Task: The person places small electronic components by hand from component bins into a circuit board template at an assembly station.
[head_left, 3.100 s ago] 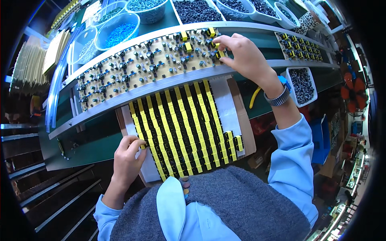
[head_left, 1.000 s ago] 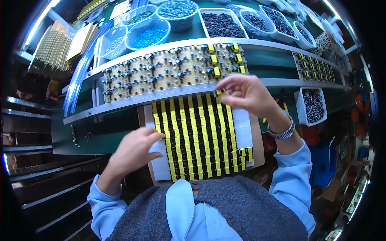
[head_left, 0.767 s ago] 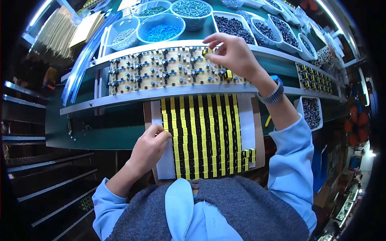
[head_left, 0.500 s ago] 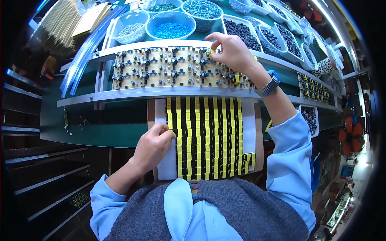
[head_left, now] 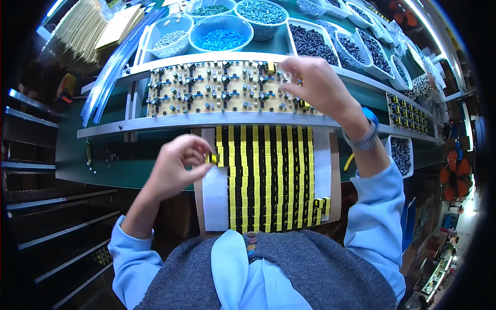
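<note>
My left hand [head_left: 178,166] pinches a small yellow-and-black transformer [head_left: 212,158] between thumb and fingers. It hovers at the left edge of a block of many such transformers [head_left: 266,175], laid in tight columns on a white sheet [head_left: 215,199]. Blurred by motion, my right hand [head_left: 318,80] is over the right part of a tan circuit board [head_left: 206,106] full of upright components. Its thumb and forefinger are apart with nothing seen between them. Just left of its fingertips, one yellow transformer [head_left: 270,67] stands on the board; another transformer [head_left: 304,104] sits lower, below the hand.
Metal rails [head_left: 170,123] run along the board. Behind them are a tub of blue parts [head_left: 219,40], a tub of silvery parts [head_left: 170,42] and a tray of black parts [head_left: 311,44]. Clear plastic tubes [head_left: 111,77] lie at left. Yellow-handled pliers [head_left: 349,163] rest at right.
My right hand has let go of the transformer on the board and moved right. My left hand has lifted slightly up and left from the block with a transformer in its fingers.
</note>
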The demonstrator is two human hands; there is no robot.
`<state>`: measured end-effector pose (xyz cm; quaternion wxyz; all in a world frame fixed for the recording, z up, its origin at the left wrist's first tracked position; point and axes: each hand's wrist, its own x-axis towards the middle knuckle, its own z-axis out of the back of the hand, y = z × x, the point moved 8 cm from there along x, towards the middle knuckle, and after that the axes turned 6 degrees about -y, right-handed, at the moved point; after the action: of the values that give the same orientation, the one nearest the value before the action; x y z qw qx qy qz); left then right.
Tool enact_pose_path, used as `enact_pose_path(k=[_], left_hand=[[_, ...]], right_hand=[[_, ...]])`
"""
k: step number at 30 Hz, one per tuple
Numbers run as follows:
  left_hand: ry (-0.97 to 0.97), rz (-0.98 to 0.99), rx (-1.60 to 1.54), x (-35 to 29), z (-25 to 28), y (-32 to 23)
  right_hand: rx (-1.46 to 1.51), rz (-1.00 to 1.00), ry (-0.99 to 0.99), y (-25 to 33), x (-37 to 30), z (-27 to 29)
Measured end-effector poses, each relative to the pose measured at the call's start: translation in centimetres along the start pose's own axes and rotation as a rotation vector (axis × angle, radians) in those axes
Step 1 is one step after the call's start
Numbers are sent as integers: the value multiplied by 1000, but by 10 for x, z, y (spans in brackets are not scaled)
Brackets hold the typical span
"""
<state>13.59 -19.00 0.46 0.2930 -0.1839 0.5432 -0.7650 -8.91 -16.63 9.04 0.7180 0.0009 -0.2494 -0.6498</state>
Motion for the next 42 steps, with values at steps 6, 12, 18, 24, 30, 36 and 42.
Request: enact_pose_path(k=[6,12,18,24,30,36,42], left_hand=[[-151,-198,156,69,28,-44],[-313,-460,384,130,24,-58],[-368,-495,594,149,13,-53],[-303,-439,779,154,4,-56],[-276,-514,881,157,-2,-60],[-234,-450,893,161,-2,-61],[-227,-496,881,159,1,-60]], right_hand=[[56,-188,762,8,-139,-30],[277,-487,695,6,-203,-36],[345,-408,540,10,-219,-26],[242,-249,497,14,-225,-22],[347,-204,451,13,-220,-17],[494,-267,290,8,-192,13],[621,-171,57,10,-141,32]])
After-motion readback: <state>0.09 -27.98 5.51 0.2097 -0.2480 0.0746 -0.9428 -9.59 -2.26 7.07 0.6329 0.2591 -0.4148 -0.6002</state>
